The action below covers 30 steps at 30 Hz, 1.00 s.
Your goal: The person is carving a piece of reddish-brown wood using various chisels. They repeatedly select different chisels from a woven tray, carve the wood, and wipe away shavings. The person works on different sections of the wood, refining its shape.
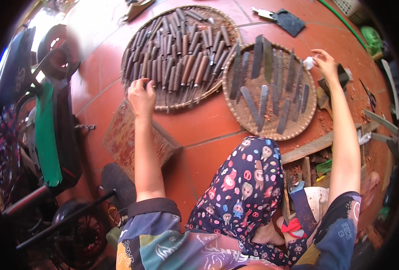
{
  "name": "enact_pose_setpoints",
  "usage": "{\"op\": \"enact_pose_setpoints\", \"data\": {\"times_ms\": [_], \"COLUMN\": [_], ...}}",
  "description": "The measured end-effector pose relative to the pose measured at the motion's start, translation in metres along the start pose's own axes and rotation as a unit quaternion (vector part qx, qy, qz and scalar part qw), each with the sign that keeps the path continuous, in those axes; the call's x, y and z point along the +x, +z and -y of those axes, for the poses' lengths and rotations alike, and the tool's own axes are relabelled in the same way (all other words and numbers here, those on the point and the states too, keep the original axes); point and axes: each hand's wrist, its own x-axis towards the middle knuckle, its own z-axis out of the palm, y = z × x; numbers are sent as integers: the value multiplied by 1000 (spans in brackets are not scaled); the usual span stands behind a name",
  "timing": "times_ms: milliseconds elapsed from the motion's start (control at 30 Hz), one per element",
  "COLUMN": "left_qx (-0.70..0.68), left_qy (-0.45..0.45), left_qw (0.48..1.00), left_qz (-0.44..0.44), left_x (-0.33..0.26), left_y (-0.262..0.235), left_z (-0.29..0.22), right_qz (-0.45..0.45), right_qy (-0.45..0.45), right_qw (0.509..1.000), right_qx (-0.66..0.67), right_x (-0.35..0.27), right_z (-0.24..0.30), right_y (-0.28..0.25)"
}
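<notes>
My right hand (326, 66) is closed, with a small white wad (309, 63) pinched at the fingertips. It is raised by the far right rim of a round woven tray (310, 105) that holds several flat dark metal blades (262, 102). At the near left edge of a larger woven tray (174, 107), my left hand (142, 95) hovers with loosely bent fingers and nothing visible in them. That tray is filled with wooden-handled tools (188, 69), mostly brown, their thin metal shanks pointing toward me.
A worn square board (136, 139) lies under my left forearm. To the left stands a wheeled machine with a green panel (49, 135). Wooden slats (307, 146) and scraps are by my right knee. A dark pouch (289, 22) rests on the red tile floor beyond the trays.
</notes>
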Motion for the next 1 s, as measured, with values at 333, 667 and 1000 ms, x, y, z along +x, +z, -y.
{"op": "enact_pose_setpoints", "data": {"times_ms": [333, 667, 1000], "left_qx": [155, 133, 136], "left_qy": [-246, 27, 200], "left_qw": [912, 975, 921], "left_qz": [290, 173, 304], "left_x": [-36, -85, -23], "left_y": [-32, -53, -8], "left_z": [113, 45, 67], "right_qz": [-11, -176, -118], "right_qy": [-1, -34, -96], "right_qw": [984, 958, 985], "right_qx": [-179, -222, -87], "right_x": [-15, -28, -41], "right_z": [0, 47, 159], "right_y": [17, 9, 0]}}
